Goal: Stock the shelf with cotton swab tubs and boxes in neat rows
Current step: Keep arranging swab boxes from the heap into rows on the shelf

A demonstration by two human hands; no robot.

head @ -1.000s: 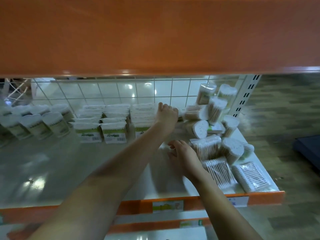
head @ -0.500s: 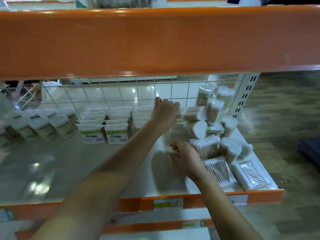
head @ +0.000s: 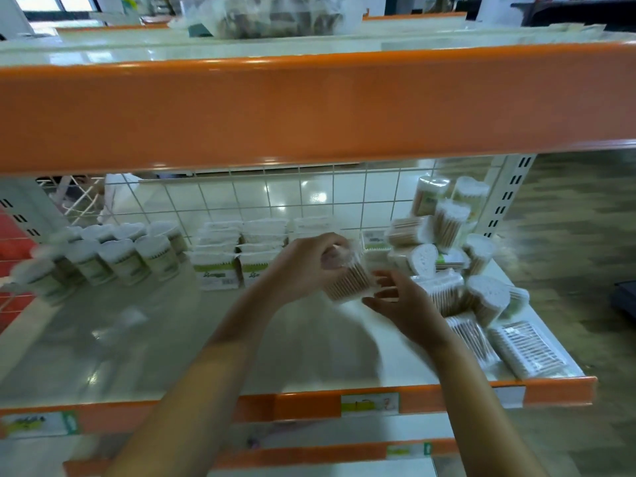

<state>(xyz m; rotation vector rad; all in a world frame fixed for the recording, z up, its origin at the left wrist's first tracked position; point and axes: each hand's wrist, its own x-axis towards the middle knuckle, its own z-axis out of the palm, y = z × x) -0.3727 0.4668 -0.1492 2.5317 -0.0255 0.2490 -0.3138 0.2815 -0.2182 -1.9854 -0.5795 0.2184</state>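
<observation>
Two bare forearms reach from the lower edge over the orange shelf lip [head: 309, 406], which carries a price label [head: 370, 403]. Right hand [head: 404, 306]: fingers spread and relaxed, holding nothing, palm turned toward a clear tub [head: 347, 277] just to its left; whether the fingertips touch it cannot be told. Left hand [head: 306, 266]: fingers curled round the top of that tub, which is tilted and held above the white shelf [head: 155, 339], its wooden swab sticks showing through the wall.

To the right, near the front edge, two flat swab packs [head: 526, 349] lie side by side. Behind them a loose heap of tubs [head: 447, 256] sits in the right corner, some lying on their sides, some upright, two stacked highest against the slotted upright [head: 509, 197].

Farther back, centre, white boxes [head: 237, 259] with green labels stand in stacked rows; the left hand partly hides the rightmost ones. At far left, round tubs [head: 120, 256] with white lids stand in rows, blurred.

Behind all stock runs a white wire grid [head: 275, 197]. Overhead, an orange beam [head: 309, 108] of the upper shelf spans the view, with a clear bag [head: 272, 15] above it.
</observation>
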